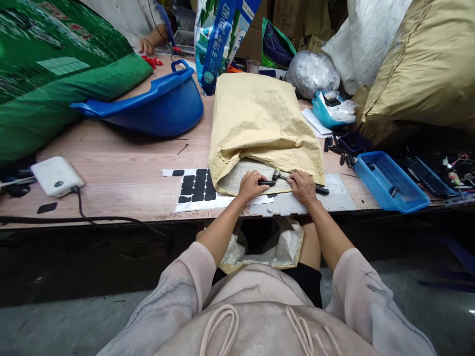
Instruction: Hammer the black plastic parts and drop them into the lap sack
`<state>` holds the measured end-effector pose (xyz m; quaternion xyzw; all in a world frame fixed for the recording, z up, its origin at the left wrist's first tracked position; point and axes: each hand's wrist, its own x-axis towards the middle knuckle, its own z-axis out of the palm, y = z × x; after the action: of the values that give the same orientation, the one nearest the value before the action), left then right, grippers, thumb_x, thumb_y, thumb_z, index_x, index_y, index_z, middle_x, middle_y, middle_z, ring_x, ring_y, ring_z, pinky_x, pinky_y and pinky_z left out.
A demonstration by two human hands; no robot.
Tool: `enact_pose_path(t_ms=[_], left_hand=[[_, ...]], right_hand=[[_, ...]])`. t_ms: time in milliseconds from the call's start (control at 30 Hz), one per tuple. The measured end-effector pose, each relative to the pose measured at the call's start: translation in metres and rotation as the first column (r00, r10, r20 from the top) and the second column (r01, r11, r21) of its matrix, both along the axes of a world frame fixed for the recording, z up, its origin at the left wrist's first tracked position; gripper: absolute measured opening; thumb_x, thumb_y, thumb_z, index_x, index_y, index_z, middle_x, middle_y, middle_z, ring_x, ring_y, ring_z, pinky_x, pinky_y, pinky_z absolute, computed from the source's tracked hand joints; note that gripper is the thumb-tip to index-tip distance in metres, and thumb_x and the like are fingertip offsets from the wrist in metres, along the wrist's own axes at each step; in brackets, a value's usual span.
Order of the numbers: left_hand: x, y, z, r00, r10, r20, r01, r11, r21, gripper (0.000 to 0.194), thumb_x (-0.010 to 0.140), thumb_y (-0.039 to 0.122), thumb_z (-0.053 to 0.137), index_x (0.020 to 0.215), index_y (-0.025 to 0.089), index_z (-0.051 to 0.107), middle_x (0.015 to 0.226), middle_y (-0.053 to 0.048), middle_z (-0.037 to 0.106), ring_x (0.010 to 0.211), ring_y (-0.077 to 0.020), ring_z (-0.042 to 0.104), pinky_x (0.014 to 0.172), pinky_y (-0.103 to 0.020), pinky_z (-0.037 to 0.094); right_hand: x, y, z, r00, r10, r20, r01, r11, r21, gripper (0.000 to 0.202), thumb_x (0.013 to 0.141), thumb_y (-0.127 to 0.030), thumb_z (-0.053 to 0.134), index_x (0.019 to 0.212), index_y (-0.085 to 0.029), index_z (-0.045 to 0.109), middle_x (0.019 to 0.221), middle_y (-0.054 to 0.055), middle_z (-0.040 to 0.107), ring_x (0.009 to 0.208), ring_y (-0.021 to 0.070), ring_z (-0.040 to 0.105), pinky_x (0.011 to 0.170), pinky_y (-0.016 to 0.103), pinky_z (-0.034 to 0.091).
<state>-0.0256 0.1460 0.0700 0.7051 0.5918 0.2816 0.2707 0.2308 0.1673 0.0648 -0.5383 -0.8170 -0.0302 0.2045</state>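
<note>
At the mouth of the beige sack [256,109]: left hand [253,183] closed on black rod [267,183], right hand [302,186] around small hammer [284,176], hands apart, work seemingly midway; right of the sack, loose black pieces [328,144], finished or pending, cannot tell.

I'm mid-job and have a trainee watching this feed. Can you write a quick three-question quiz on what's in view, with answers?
1. Multiple choice: the right hand grips a hammer. What does its head look like? A) red rubber B) pale wood C) shiny metal
2. True or false: the white sheet bearing black rounded pieces lies left of the light-blue basket, as the wearer sees it.
3. Fill in the colour: the left hand holds a small ____ part.

Key: 1. C; 2. True; 3. black
</note>
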Motion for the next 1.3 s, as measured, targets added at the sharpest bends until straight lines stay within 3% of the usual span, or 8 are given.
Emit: enact_pose_path(t_ms=[1300], left_hand=[[-0.0062, 0.0041, -0.0022, 0.999, 0.013, -0.044, -0.011, 0.999, 0.046, 0.017, 0.082, 0.035, 0.081, 0.096, 0.027, 0.081, 0.102, -0.003, 0.071, 0.106, -0.0273, 0.058, 0.097, -0.041, 0.048]], right_hand=[[-0.0068, 0.0027, -0.0019, 1.000, -0.018, -0.021, 0.018, 1.000, -0.026, 0.027, 0.105, -0.038, 0.052, 0.110, -0.021, 0.073, 0.112, 0.014, 0.069, 0.105, 0.0313, 0.054, 0.095, 0.043, 0.041]])
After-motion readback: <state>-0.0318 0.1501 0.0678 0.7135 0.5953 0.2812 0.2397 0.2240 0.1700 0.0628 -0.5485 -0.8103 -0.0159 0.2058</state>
